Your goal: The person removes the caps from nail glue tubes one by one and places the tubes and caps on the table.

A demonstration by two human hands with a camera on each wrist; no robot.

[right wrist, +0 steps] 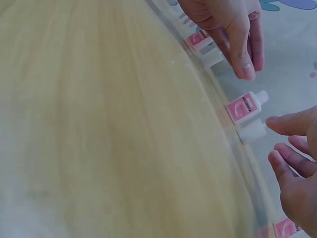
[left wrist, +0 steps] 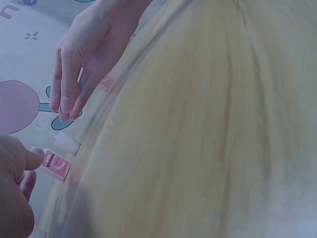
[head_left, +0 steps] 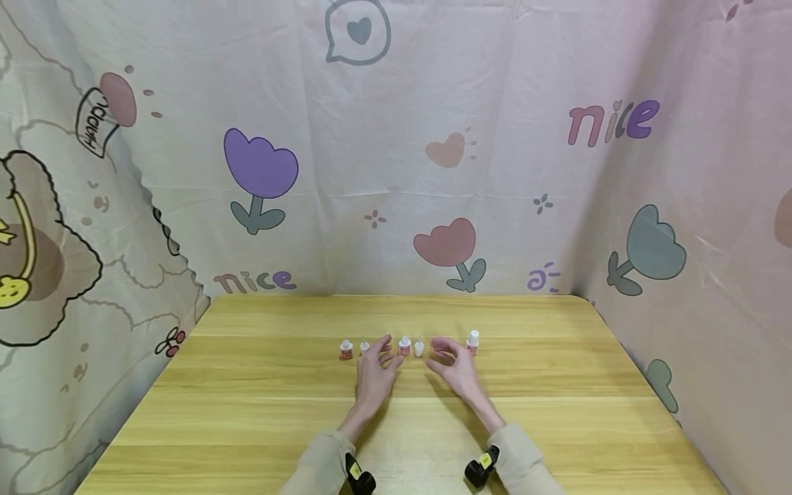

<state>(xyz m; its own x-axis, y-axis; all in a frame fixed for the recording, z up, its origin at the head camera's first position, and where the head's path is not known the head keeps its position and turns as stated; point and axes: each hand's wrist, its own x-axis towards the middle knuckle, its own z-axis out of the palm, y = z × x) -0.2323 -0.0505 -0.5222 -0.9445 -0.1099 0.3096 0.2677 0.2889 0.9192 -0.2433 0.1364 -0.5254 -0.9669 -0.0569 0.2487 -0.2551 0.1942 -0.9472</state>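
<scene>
Small white bottles with pink labels stand in a row across the table. The middle bottle [head_left: 405, 346] has a white cap-like piece [head_left: 419, 349] beside it, a thin stem pointing up. My left hand [head_left: 375, 377] hovers left of that bottle, fingers loosely bent and holding nothing. Partly behind it is another white piece [head_left: 365, 348], next to the leftmost bottle [head_left: 346, 350]. My right hand [head_left: 459, 371] is between the middle pair and the rightmost bottle [head_left: 473, 342], which has a tall white cap. In the right wrist view its thumb is near the white piece [right wrist: 252, 131], with nothing gripped.
The wooden table [head_left: 266, 385] extends to a patterned cloth [head_left: 383, 172] hanging behind it and along both sides. Each sleeve cuff carries a black wrist camera, one on the left [head_left: 360, 478] and one on the right [head_left: 480, 469].
</scene>
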